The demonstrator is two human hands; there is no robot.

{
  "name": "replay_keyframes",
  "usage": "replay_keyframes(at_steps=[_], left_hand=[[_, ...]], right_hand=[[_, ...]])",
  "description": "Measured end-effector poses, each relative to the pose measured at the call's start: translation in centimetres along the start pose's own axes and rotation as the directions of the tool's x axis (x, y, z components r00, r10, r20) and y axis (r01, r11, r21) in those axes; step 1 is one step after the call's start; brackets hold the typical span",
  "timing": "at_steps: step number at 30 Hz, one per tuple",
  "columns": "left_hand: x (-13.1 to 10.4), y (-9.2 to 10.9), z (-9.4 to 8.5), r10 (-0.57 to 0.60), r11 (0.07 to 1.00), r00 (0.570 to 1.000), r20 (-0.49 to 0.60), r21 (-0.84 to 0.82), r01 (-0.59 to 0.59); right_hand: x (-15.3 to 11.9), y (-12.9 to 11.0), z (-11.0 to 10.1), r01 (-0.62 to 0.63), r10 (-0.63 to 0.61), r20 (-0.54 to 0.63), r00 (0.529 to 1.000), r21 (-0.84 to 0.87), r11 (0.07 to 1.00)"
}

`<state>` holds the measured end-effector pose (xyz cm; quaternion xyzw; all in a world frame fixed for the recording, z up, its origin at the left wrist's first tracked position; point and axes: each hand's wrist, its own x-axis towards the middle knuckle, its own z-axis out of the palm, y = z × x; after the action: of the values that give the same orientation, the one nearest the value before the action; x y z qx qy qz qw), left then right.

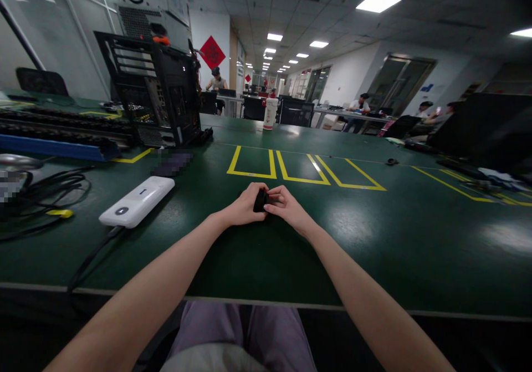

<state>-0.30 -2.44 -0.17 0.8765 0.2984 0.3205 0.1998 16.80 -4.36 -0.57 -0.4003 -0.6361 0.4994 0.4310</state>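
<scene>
My left fingers (256, 187) clamp the small black part (260, 200), best held steady while my right fingers (279, 190), clamped or not I cannot tell, meet its edge.

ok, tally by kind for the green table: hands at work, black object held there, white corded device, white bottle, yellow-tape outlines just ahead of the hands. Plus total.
Hands: 2 (left hand, right hand)
Held black object: 1
White corded device: 1
White bottle: 1
Yellow-tape outlines: 3, side by side
Total: 8
</scene>
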Motion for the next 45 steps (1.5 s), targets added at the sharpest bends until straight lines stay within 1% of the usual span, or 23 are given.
replay_keyframes(at_steps=[3,11,16,19,24,27,30,37,41,45], left_hand=[[0.00,0.05,-0.08,-0.013,1.000,1.000,0.008,0.001,0.013],[-0.01,0.05,-0.02,-0.003,1.000,1.000,0.000,-0.015,0.003],[-0.03,0.05,-0.02,-0.010,1.000,1.000,-0.001,-0.009,0.010],[-0.04,-0.01,0.03,-0.010,1.000,1.000,-0.002,-0.006,0.010],[0.03,-0.17,0.19,-0.001,1.000,1.000,-0.019,-0.002,0.001],[0.08,-0.24,0.24,-0.013,1.000,1.000,-0.020,-0.008,0.013],[0.09,-0.29,0.27,-0.024,1.000,1.000,-0.017,-0.005,0.023],[0.00,-0.13,0.17,-0.011,1.000,1.000,-0.019,-0.011,0.010],[0.02,0.06,0.03,-0.019,1.000,1.000,-0.007,-0.010,0.019],[0.05,0.11,0.00,-0.023,0.999,1.000,-0.007,-0.022,0.023]], right_hand=[[-0.11,-0.01,0.06,-0.021,0.021,-0.025,0.999,-0.004,1.000],[0.28,0.34,0.29,-0.017,0.016,-0.060,0.998,-0.006,1.000],[0.04,-0.05,0.18,0.022,-0.022,-0.006,1.000,0.017,1.000],[-0.19,-0.25,0.22,0.003,-0.003,0.023,1.000,0.030,1.000],[-0.12,-0.07,0.56,0.018,-0.017,-0.026,1.000,0.022,1.000],[0.10,0.21,0.64,0.001,0.000,-0.049,0.999,0.019,1.000],[0.23,0.33,0.52,-0.028,0.029,-0.039,0.999,0.027,0.999],[-0.17,-0.37,0.11,-0.011,0.011,0.013,1.000,0.018,1.000],[-0.33,-0.54,0.33,-0.018,0.019,-0.008,1.000,0.053,0.998],[-0.10,-0.16,0.52,-0.041,0.043,-0.037,0.998,0.053,0.998]])
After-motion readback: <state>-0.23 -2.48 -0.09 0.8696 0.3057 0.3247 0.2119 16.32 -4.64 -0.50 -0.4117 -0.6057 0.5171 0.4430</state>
